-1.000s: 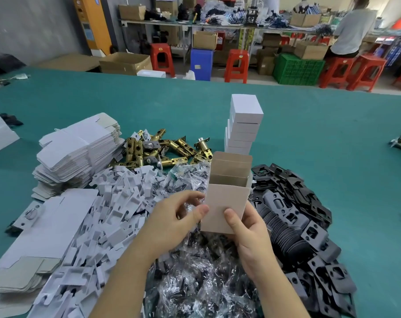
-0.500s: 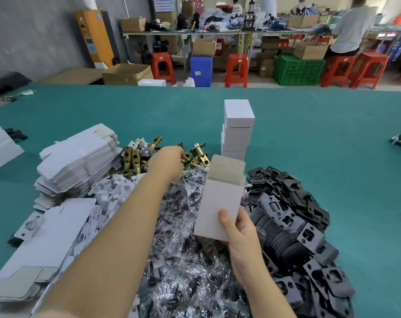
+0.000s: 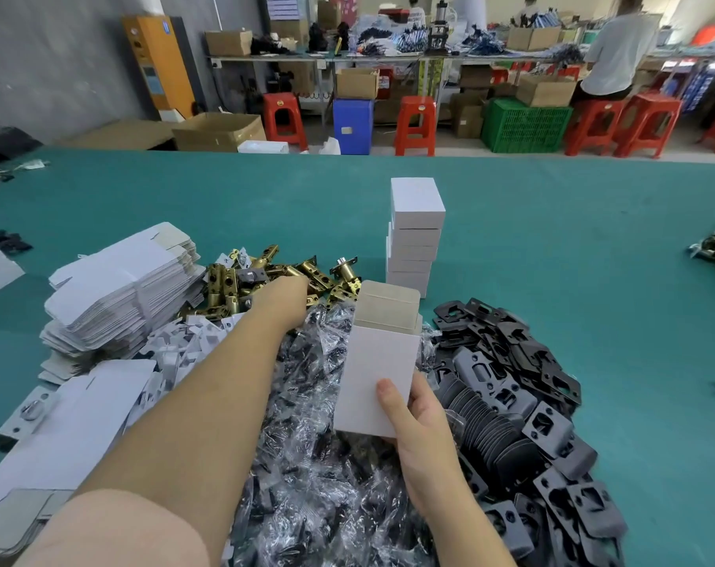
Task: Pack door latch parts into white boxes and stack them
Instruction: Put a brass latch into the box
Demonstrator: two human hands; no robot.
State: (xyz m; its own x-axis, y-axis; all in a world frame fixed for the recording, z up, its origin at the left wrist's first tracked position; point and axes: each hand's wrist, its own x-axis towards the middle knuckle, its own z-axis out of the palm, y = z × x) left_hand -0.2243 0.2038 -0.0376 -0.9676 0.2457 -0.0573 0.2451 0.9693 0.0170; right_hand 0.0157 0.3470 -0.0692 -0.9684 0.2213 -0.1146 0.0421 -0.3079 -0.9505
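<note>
While the right hand (image 3: 419,423) gripped the open box (image 3: 378,362) at centre, the left hand (image 3: 284,298) reached the latches (image 3: 265,272).
Left fingers hidden, grip unclear; box stack (image 3: 415,235) stood just behind.

Left arm (image 3: 208,403) outstretched; right hand (image 3: 419,419) gripping.

we find no text, label, brand or number that can be read. the orange cabinet (image 3: 159,63) by the far wall carries a small blue sign and a pale panel, both too blurred to make out. the blue bin (image 3: 353,124) on the floor bears a small pale sticker, also illegible.
</note>
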